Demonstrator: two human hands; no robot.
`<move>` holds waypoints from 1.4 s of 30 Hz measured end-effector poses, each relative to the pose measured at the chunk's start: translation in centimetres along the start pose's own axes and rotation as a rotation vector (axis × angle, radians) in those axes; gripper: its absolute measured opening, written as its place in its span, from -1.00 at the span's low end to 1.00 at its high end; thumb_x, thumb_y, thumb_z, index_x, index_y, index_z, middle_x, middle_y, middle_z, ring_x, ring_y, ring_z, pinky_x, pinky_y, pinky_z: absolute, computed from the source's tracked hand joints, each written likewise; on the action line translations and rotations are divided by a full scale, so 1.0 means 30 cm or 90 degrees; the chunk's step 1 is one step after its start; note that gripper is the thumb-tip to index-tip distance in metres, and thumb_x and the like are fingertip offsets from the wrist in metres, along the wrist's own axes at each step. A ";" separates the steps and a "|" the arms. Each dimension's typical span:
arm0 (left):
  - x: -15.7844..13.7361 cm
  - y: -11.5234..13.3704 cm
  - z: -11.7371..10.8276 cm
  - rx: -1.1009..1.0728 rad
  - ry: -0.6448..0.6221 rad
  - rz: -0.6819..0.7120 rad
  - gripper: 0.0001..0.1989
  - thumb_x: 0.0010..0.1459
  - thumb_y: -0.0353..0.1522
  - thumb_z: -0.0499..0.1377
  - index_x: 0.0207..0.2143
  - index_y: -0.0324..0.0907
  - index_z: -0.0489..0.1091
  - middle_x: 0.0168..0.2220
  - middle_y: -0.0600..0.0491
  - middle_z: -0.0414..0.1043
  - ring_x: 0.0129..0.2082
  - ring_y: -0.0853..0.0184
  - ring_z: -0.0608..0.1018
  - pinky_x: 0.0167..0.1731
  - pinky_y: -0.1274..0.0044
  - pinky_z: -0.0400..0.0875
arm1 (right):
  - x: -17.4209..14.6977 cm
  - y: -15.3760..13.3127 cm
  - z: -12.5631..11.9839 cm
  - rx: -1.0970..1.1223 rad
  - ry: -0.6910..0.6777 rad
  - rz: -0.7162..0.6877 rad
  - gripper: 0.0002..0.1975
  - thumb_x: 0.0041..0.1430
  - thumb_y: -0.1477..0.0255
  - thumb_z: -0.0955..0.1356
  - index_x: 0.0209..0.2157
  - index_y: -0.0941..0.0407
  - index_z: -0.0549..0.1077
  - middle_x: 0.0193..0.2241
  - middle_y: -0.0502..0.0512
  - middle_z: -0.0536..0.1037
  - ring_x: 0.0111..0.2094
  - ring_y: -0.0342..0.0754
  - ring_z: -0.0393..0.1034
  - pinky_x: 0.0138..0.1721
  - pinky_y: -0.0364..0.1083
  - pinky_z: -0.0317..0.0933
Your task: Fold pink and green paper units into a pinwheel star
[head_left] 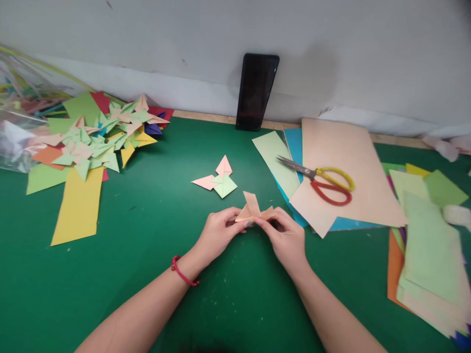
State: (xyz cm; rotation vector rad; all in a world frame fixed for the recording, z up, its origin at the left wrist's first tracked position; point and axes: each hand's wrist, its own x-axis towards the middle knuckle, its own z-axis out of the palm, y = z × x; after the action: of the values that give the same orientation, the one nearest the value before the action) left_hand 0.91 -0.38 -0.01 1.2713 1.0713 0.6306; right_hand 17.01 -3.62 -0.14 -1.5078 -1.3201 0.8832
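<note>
A piece of peach folded paper is pinched between both hands above the green table. My left hand grips its left side, thumb along the lower edge. My right hand holds the right side, thumb and fingers closed on it. The two thumbs nearly meet in the middle, and the fingers behind the paper are partly hidden. Just beyond my hands lies a small origami piece, pale green at its corner with two pink pointed arms.
Scissors with yellow and red handles rest on peach sheets at right. A dark phone leans against the wall. Folded paper stars are heaped at left beside a plastic bag. Green paper strips lie far right.
</note>
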 end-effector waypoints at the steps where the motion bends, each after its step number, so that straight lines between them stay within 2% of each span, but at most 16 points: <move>1: 0.000 0.001 0.000 0.000 0.001 0.003 -0.72 0.06 -0.21 0.16 -0.25 -0.21 0.42 -0.31 0.00 0.51 -0.38 0.31 0.55 -0.34 0.52 0.45 | 0.000 0.000 0.000 0.001 0.001 0.000 -0.88 0.06 0.38 0.37 -0.52 0.09 0.48 -0.51 -0.01 0.40 -0.46 -0.12 0.30 -0.41 -0.12 0.18; 14: -0.003 0.013 0.003 -0.043 -0.011 0.001 -0.75 0.08 -0.23 0.13 -0.28 -0.22 0.42 -0.35 0.01 0.51 -0.34 0.31 0.55 -0.31 0.52 0.45 | -0.003 0.002 0.004 0.000 -0.007 -0.007 -0.85 0.08 0.35 0.35 -0.51 0.09 0.45 -0.50 0.02 0.41 -0.43 -0.09 0.31 -0.36 -0.07 0.24; 16: -0.001 0.016 0.002 0.003 -0.010 0.009 -0.76 0.08 -0.22 0.13 -0.33 -0.22 0.42 -0.40 0.04 0.50 -0.39 0.34 0.53 -0.39 0.55 0.42 | -0.003 -0.001 0.004 0.001 -0.010 -0.008 -0.86 0.08 0.37 0.35 -0.52 0.09 0.44 -0.51 0.01 0.41 -0.44 -0.10 0.31 -0.38 -0.08 0.22; 19: 0.000 0.021 0.000 0.134 0.016 0.036 -0.73 0.05 -0.20 0.15 -0.52 -0.24 0.38 -0.55 0.12 0.40 -0.55 0.42 0.43 -0.56 0.62 0.28 | -0.002 -0.005 0.003 0.004 -0.021 -0.013 -0.85 0.08 0.39 0.35 -0.54 0.08 0.44 -0.52 0.00 0.40 -0.46 -0.11 0.31 -0.40 -0.09 0.21; 21: -0.002 0.026 -0.001 0.173 0.025 0.050 -0.71 0.05 -0.20 0.15 -0.56 -0.24 0.35 -0.59 0.13 0.36 -0.57 0.43 0.39 -0.59 0.63 0.23 | -0.002 -0.005 0.002 0.011 -0.031 -0.014 -0.85 0.09 0.39 0.35 -0.53 0.08 0.46 -0.52 0.01 0.40 -0.46 -0.11 0.32 -0.39 -0.09 0.21; 28: -0.008 0.034 0.003 0.111 0.006 0.035 -0.77 0.08 -0.24 0.11 -0.48 -0.23 0.38 -0.54 0.07 0.43 -0.47 0.33 0.48 -0.51 0.59 0.30 | -0.004 0.003 0.003 0.023 -0.035 -0.008 -0.87 0.08 0.40 0.36 -0.52 0.08 0.48 -0.50 0.02 0.43 -0.44 -0.09 0.34 -0.39 -0.08 0.23; 33: -0.007 0.021 0.005 0.127 0.013 0.030 -0.73 0.08 -0.25 0.10 -0.58 -0.21 0.24 -0.56 0.10 0.39 -0.49 0.36 0.48 -0.55 0.62 0.26 | -0.003 -0.004 0.005 0.018 -0.033 -0.026 -0.88 0.09 0.41 0.35 -0.51 0.08 0.45 -0.48 0.02 0.44 -0.43 -0.09 0.34 -0.37 -0.08 0.23; 37: -0.006 0.016 0.006 0.164 0.026 0.038 -0.67 0.09 -0.26 0.10 -0.63 -0.20 0.09 -0.62 0.16 0.28 -0.54 0.41 0.44 -0.60 0.65 0.18 | -0.003 -0.006 0.006 0.010 -0.034 -0.029 -0.88 0.09 0.41 0.35 -0.51 0.09 0.46 -0.49 0.02 0.43 -0.43 -0.09 0.34 -0.37 -0.08 0.23; 39: -0.006 0.018 0.006 0.162 0.028 0.041 -0.65 0.09 -0.26 0.10 -0.64 -0.19 0.06 -0.64 0.18 0.23 -0.55 0.43 0.44 -0.61 0.66 0.16 | -0.003 -0.006 0.005 0.007 -0.033 -0.026 -0.88 0.08 0.41 0.35 -0.50 0.09 0.46 -0.50 0.02 0.43 -0.44 -0.10 0.33 -0.37 -0.08 0.23; 42: -0.006 0.023 0.006 0.111 0.015 0.025 -0.67 0.09 -0.27 0.11 -0.63 -0.19 0.07 -0.61 0.17 0.28 -0.48 0.38 0.50 -0.57 0.65 0.24 | -0.004 -0.004 0.005 0.010 -0.032 -0.024 -0.89 0.08 0.41 0.35 -0.50 0.09 0.46 -0.50 0.02 0.42 -0.44 -0.09 0.33 -0.38 -0.09 0.21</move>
State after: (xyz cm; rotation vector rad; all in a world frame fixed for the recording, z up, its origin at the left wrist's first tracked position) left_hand 1.14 -0.45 0.69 1.4408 1.1426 0.5930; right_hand 16.81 -3.71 -0.07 -1.4526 -1.3699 0.9102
